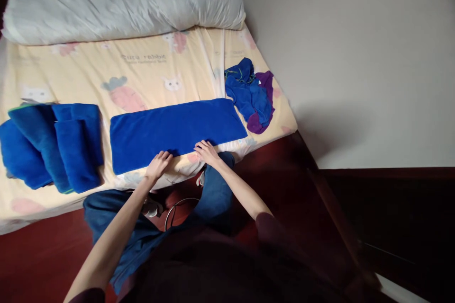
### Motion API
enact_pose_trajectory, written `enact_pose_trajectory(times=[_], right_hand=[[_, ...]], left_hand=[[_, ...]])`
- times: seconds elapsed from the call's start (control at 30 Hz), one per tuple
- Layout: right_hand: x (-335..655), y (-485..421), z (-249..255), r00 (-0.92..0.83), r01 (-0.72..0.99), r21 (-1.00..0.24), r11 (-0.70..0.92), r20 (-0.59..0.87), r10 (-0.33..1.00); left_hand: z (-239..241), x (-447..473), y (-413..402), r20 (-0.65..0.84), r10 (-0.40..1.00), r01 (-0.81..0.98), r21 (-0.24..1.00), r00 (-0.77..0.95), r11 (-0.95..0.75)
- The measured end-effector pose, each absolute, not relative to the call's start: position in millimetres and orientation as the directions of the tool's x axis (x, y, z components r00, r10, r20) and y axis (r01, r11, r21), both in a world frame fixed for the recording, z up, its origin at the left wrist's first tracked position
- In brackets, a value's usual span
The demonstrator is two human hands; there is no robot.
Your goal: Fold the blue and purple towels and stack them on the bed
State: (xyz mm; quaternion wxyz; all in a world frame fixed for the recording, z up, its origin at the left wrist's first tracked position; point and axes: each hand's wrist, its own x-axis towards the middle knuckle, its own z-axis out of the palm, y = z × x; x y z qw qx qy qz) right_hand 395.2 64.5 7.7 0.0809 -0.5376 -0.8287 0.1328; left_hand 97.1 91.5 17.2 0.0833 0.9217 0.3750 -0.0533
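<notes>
A blue towel [174, 128], folded into a long flat strip, lies along the near side of the bed. My left hand [159, 164] has its fingers curled at the towel's near edge, a little left of the strip's right half. Farther right on that same edge, my right hand [206, 152] grips the fabric between thumb and fingers. The thumbs are partly hidden. To the left is a pile of folded blue towels [76, 151]. Right of the strip lies a crumpled heap of blue cloth [250, 94] with purple cloth [261, 125] under it.
A yellow rabbit-print sheet [85, 68] covers the bed. Thick white bedding [128, 0] lies across the far side. A pale wall [355, 57] borders the bed on the right. My knees are against the near bed edge, over a dark red floor [39, 260].
</notes>
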Motion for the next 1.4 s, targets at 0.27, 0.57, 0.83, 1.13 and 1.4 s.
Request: enact_pose_trajectory(times=[0.27, 0.57, 0.83, 1.13, 1.4], right_hand=[[377.6, 60.6, 9.9, -0.503, 0.847, -0.197, 0.494, 0.004, 0.864], [398.6, 66.1, 5.5, -0.246, 0.954, -0.175, 0.242, 0.0, 0.969], [403.8, 53.2, 4.5, -0.273, 0.944, -0.196, 0.266, -0.011, 0.962], [436.0, 54.0, 4.1, -0.087, 0.968, -0.225, 0.107, 0.097, 0.992], [487.7, 54.4, 7.6, 0.138, 0.954, -0.281, -0.105, 0.101, 0.985]], left_hand=[[20.6, 87.2, 85.9, -0.152, 0.736, 0.751, 0.168, 0.66, -0.639], [18.8, 74.5, 76.8, -0.008, 0.823, 0.819, 0.103, 0.568, -0.564], [12.3, -6.4, 61.0, -0.107, 0.822, 0.829, 0.089, 0.559, -0.552], [28.8, -21.3, 64.5, -0.068, 0.937, 0.938, -0.028, 0.342, -0.345], [22.4, -58.3, 72.2, -0.13, 0.937, 0.946, 0.029, 0.324, -0.323]])
